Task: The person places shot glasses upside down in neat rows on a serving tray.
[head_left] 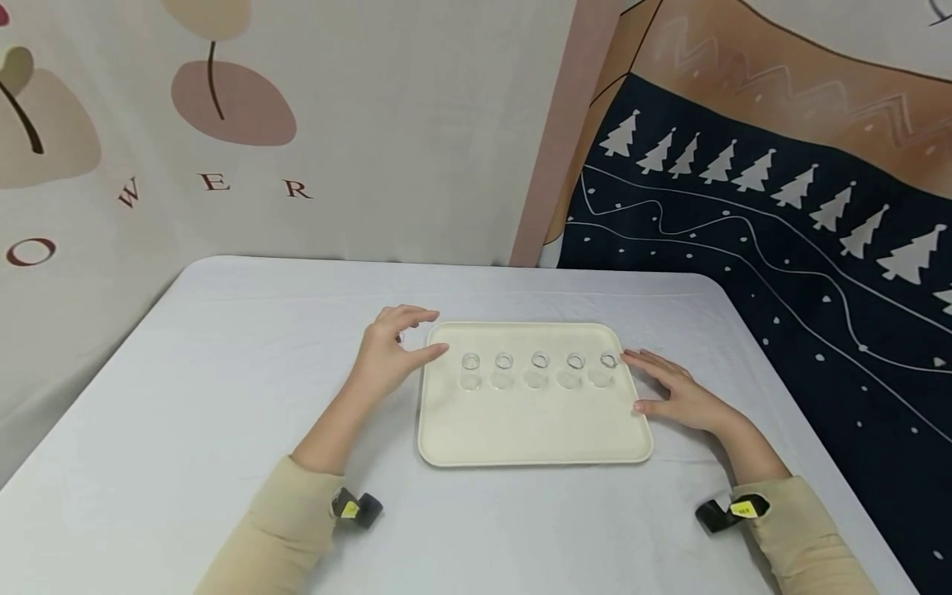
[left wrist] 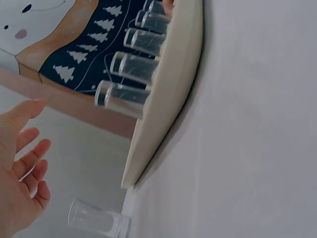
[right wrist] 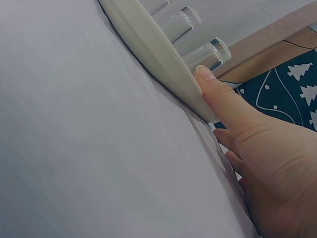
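A cream tray (head_left: 535, 430) lies on the table and bears a row of several small clear glasses (head_left: 540, 360). At its far left corner, my left hand (head_left: 390, 351) is spread with thumb and fingers apart, holding nothing. Another clear glass (left wrist: 96, 218) stands upright on the table beside that corner, near the left hand; in the head view the hand mostly hides it. On the tray's right side, my right hand (head_left: 680, 397) touches the rim with thumb and fingertips, its fingers fairly straight. The right wrist view shows the thumb (right wrist: 223, 96) against the tray edge, close to the end glass.
A white cloth covers the table (head_left: 186, 397). Behind it hangs a pale printed curtain (head_left: 416, 140), and to the right a dark cloth with white trees (head_left: 714, 215). Each sleeve carries a small black wrist camera (head_left: 360, 508).
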{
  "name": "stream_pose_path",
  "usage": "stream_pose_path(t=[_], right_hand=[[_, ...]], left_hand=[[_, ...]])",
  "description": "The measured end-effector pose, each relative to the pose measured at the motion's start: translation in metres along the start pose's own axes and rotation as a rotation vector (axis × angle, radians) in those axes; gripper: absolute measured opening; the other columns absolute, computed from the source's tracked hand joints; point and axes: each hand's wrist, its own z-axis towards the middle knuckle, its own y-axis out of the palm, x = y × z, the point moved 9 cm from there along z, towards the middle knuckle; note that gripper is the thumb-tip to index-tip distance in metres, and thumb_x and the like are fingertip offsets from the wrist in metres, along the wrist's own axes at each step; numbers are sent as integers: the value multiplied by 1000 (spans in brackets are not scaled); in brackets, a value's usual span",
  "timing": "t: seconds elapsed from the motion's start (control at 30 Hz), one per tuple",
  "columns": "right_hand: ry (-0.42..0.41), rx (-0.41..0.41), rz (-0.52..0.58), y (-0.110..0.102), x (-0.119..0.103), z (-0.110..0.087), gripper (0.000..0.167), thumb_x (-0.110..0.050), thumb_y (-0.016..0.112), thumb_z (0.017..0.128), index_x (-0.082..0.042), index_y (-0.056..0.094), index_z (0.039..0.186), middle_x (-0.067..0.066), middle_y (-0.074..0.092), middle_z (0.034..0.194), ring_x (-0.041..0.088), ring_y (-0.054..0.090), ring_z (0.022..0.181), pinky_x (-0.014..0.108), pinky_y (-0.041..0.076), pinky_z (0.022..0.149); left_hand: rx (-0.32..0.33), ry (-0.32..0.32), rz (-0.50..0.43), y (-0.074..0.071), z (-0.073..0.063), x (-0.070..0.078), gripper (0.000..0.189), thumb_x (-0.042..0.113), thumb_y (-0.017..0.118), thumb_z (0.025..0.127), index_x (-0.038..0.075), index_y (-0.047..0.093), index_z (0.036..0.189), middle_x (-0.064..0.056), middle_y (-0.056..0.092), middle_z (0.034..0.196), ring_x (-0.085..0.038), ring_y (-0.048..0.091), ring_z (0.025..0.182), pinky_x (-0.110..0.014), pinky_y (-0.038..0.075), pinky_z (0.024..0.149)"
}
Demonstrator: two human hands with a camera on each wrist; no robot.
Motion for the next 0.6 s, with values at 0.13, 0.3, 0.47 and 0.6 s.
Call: stream_pose_path(t=[0.13,0.3,0.47,0.6], right_hand=[[5,1,-2,0,0,0,78,-31,75,82,-13,38,148,18,28,152,46,11,139,70,4,101],[3,0,-2,-1,-1,0,78,-31,75,82,-13,38,148,19,27,152,46,11,139,70,4,102],[-2,-3,2,0,-1,1,78,-31,75,82,-13,38,148,19,28,152,46,11,139,69,4,102],[1,-3,3,0,-1,1,78,-31,76,82,-12,38,147,19,28,152,46,11,139,69,4,102]], left_hand=[[42,2,19,-15,2,-5,46,14,84,75,5,67,117,-7,63,117,-22,51,101,-42,41,77],[71,-22,6,-30,3,-13,47,13,83,75,6,67,119,-6,63,118,-21,50,101,-38,37,78],[46,-79,18,-38,3,-31,52,15,83,75,8,64,123,-5,62,120,-21,49,103,-36,35,80],[23,-121,13,-42,1,-46,54,17,83,77,9,62,126,-5,62,120,-23,49,105,-36,34,81]])
